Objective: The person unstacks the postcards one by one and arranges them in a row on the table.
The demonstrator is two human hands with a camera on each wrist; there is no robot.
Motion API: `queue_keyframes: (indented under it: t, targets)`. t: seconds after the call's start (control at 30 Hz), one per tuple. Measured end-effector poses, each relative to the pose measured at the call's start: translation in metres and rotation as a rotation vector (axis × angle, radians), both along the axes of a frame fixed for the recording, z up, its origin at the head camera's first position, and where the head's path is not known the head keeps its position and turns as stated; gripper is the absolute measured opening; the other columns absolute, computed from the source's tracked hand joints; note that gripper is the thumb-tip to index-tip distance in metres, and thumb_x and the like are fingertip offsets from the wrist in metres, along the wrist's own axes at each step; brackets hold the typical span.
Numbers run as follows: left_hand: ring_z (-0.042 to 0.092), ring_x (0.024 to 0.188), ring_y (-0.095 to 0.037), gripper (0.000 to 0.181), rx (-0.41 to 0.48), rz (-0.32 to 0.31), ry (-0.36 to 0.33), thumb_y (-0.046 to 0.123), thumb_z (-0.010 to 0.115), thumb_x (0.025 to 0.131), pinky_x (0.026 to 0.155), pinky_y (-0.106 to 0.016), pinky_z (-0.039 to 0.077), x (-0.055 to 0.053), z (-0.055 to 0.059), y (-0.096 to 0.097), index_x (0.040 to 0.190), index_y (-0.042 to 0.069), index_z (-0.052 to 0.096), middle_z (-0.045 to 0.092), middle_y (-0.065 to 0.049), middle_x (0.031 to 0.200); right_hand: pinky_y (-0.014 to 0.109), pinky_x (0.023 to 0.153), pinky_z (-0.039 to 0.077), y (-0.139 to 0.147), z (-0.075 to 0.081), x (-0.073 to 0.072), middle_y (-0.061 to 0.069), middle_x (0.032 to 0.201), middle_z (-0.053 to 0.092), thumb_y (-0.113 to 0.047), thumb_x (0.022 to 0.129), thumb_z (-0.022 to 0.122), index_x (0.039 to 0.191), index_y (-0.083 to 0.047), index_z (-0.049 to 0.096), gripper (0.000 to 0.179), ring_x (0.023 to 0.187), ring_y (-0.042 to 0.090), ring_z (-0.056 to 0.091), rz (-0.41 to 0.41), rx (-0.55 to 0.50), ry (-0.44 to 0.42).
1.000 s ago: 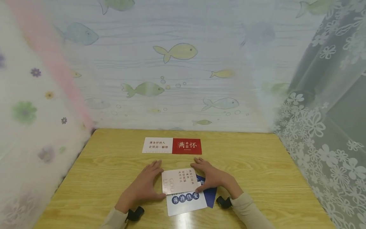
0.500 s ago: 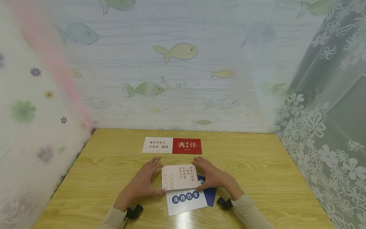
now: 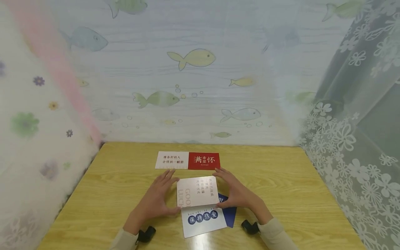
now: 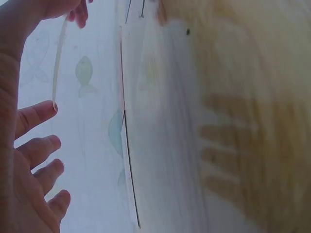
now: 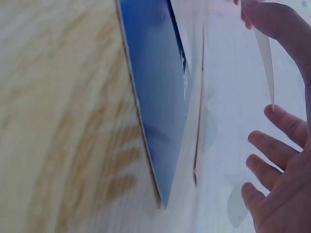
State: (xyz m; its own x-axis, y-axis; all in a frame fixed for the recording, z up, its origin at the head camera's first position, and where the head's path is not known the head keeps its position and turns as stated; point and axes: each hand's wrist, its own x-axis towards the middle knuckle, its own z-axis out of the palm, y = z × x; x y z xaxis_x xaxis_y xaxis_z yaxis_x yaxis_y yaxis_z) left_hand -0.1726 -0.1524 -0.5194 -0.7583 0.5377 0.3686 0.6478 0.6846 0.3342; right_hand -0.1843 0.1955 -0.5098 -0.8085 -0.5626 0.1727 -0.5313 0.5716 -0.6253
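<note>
Evidently light and thin but stiff, the pale pink rectangular paper card (image 3: 197, 191) sits raised above the tabletop (image 3: 275, 180), nearer its front edge, its corners pinched in the grip of the left hand (image 3: 156, 196) and right hand (image 3: 239, 191). Its smooth face could slip, so edges suit holding. It shows "LUCK"; the white card with blue discs (image 3: 203, 227) beneath reads "保持热爱"; the red rectangular card (image 3: 204, 166) towards the back edge, "满怀希望".
</note>
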Motion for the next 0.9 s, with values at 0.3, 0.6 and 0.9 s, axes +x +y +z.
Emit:
queue_keyframes:
  t: [0.3, 0.6, 0.9]
  targets:
    - [0.022, 0.155, -0.034, 0.1, -0.025, -0.009, 0.058, 0.056, 0.088, 0.061, 0.124, -0.057, 0.024, 0.001, 0.004, 0.004, 0.142, 0.009, 0.054, 0.028, -0.011, 0.167, 0.069, 0.117, 0.026, 0.005, 0.009, 0.009, 0.013, 0.162, 0.039, -0.034, 0.065, 0.097, 0.15, -0.007, 0.046, 0.103, 0.153, 0.041, 0.023, 0.006, -0.009, 0.084]
    - [0.021, 0.156, -0.033, 0.1, -0.009, -0.031, 0.026, 0.055, 0.089, 0.062, 0.125, -0.054, 0.021, 0.002, 0.004, 0.008, 0.144, 0.011, 0.054, 0.026, -0.006, 0.168, 0.062, 0.124, 0.015, 0.012, 0.009, 0.012, 0.009, 0.162, 0.039, -0.043, 0.066, 0.095, 0.149, -0.008, 0.049, 0.101, 0.153, 0.041, 0.024, -0.009, 0.093, 0.154]
    - [0.022, 0.155, -0.032, 0.097, 0.003, -0.075, 0.046, 0.056, 0.088, 0.064, 0.124, -0.055, 0.025, -0.002, 0.002, 0.016, 0.144, 0.011, 0.054, 0.026, -0.007, 0.168, 0.068, 0.12, 0.02, 0.022, 0.007, 0.016, 0.016, 0.16, 0.04, -0.04, 0.06, 0.098, 0.147, -0.005, 0.052, 0.104, 0.149, 0.049, 0.027, -0.001, 0.072, 0.197]
